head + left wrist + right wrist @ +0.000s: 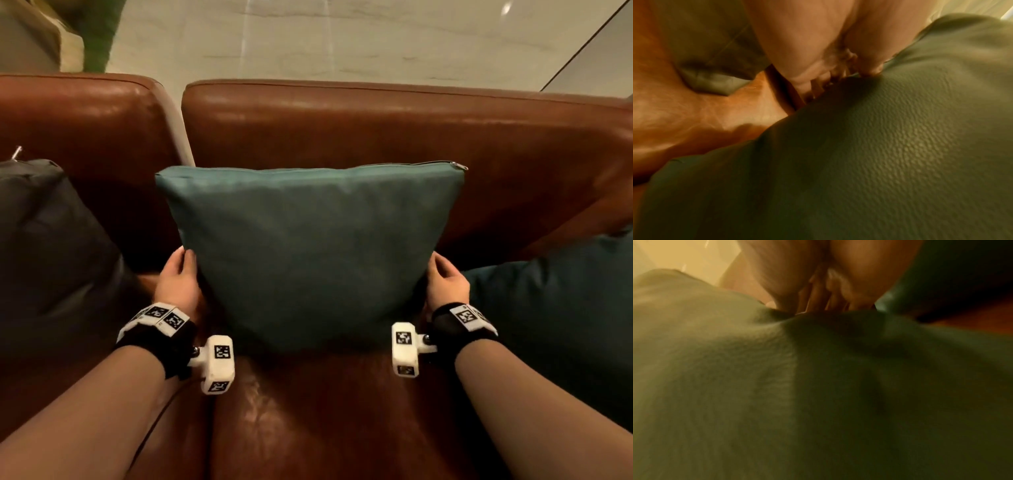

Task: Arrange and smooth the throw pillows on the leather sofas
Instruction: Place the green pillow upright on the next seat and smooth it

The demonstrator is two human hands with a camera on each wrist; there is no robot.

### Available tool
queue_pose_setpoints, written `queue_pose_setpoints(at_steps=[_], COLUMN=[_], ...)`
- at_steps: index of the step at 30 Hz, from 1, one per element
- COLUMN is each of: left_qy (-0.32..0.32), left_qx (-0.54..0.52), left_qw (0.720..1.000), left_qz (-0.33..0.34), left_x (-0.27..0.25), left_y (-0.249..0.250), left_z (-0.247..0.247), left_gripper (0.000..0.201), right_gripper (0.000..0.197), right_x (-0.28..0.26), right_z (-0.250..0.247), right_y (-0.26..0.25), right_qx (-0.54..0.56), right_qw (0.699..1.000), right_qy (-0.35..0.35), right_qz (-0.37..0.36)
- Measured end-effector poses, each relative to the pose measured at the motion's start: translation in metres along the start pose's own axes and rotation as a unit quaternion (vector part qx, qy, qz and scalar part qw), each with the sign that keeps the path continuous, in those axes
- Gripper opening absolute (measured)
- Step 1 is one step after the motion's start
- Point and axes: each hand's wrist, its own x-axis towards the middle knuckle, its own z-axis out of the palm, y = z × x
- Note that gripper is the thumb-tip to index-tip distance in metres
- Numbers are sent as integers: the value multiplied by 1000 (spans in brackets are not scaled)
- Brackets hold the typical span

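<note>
No readable writing shows. The teal pillow (308, 253) stands mid-frame against the brown sofa (376, 130). The left hand (178, 277) and right hand (445, 284) grip its side edges, fingers curled behind the fabric.

Brown leather sofa (342, 411): teal pillow (308, 246), dark pillows (51, 246).
</note>
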Motion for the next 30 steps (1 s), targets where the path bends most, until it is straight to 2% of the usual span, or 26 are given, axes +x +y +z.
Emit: queue_pose_setpoints(at_steps=[3, 5, 7, 10, 12, 14, 16, 19, 21, 24, 28, 30], left_qy=[63, 88, 97, 68, 15, -10, 24, 48, 61, 68, -17, -6], left_qx=[5, 12, 7, 56, 34, 38, 61, 20, 11, 30, 98, 156], left_qw=[997, 994, 992, 995, 999, 998, 997, 997, 997, 997, 990, 982], left_qz=[32, 60, 79, 55, -6, -49, -38, -55, -49, -29, -103, -104], left_x=[1, -4, -8, -8, -7, -9, -16, -6, 2, 2, -24, -30], left_y=[16, 27, 30, 6, -18, -40, -33, -16, -15, -32, -66, -78], left_z=[3, 10, 10, -1, -8, -12, -10, -6, -5, -14, -22, -18], left_gripper=[22, 18, 21, 25, 32, 43, 41, 16, 17, 22, 31, 32], right_gripper=[27, 27, 27, 29, 34, 37, 35, 32, 32, 33, 26, 21], right_x=[4, 6, 2, -3, -7, -12, -12, -6, -7, -15, -21, -23], right_z=[1, 0, 2, -1, -4, -7, -8, -6, -4, -8, -22, -22], right_y=[-14, -19, -19, -5, 9, 22, 26, 18, 15, 20, 45, 52], right_qx=[-56, -64, -69, -66, -68, -77, -106, -118, -102, -96, -74, -95], right_qw=[995, 991, 989, 993, 997, 997, 994, 989, 990, 994, 992, 989], right_qy=[79, 109, 113, 83, 37, 1, 23, 87, 93, 57, -21, -37], right_qz=[-29, -51, -62, -58, -23, 15, 12, 11, 4, 12, 104, 105])
